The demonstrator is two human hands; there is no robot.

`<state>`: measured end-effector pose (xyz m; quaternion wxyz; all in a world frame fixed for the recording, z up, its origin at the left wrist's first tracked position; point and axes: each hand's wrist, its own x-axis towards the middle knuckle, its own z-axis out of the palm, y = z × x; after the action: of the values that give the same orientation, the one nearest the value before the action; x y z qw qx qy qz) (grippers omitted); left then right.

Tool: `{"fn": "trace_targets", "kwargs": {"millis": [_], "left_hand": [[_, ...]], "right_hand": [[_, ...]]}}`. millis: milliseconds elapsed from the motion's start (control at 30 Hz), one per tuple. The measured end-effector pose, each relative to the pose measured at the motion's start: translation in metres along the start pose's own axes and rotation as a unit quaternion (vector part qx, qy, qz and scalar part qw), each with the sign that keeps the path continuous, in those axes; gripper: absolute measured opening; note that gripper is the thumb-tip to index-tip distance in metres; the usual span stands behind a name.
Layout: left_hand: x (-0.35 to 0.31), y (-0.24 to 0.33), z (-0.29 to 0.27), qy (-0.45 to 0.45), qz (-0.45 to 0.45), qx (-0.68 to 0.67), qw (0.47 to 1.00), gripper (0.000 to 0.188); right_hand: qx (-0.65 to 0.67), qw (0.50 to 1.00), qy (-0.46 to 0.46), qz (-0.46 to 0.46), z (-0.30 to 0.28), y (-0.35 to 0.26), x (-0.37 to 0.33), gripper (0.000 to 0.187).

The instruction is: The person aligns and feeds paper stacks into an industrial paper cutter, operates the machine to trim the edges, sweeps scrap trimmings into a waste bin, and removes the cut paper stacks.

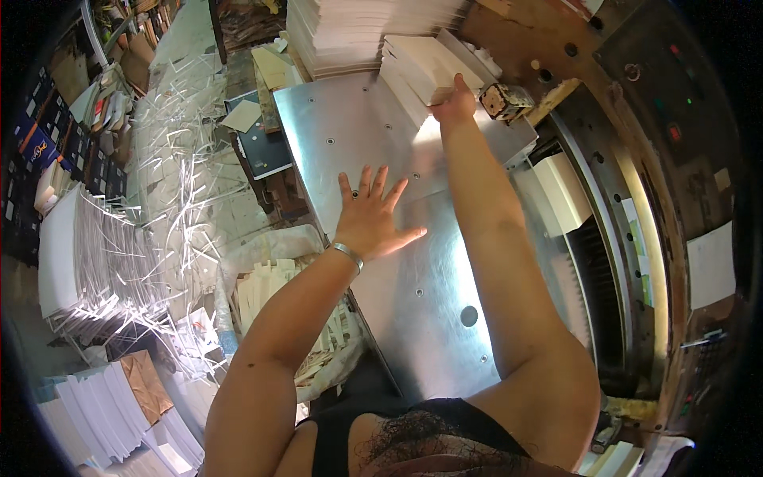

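Observation:
My left hand [372, 219], a metal bracelet at its wrist, is over the shiny metal table [421, 270] with fingers spread and nothing in it. My right arm stretches to the far end of the table. There my right hand [455, 105] is at the near end of a cream-coloured stack of paper [425, 67], its thumb raised and its other fingers curled against the stack, partly hidden. Close to the right hand's outer side sits a small worn block [506, 102]. A much taller paper stack [342, 36] rises behind the table's far left corner.
Along the right runs a dark machine body [675, 95] with small lights, and a cream paper block [560, 193] lies beside its curved opening. White paper strips [187, 207] litter the floor at left. A sack of offcuts [318, 350] bulges beside the table; paper stacks [103, 413] stand lower left.

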<state>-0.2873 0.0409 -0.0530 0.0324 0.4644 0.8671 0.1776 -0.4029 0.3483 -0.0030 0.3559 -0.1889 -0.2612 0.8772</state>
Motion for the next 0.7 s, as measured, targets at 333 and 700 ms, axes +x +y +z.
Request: {"fn": "trace_targets", "kwargs": {"millis": [333, 700], "left_hand": [[0.003, 0.002, -0.009, -0.027, -0.012, 0.014, 0.999, 0.103], [0.01, 0.01, -0.011, -0.055, -0.021, 0.064, 0.996, 0.1]], "right_hand": [[-0.025, 0.981, 0.155, -0.113, -0.056, -0.02, -0.071, 0.06], [-0.21, 0.841, 0.438, -0.237, -0.243, -0.223, -0.18, 0.085]]}}
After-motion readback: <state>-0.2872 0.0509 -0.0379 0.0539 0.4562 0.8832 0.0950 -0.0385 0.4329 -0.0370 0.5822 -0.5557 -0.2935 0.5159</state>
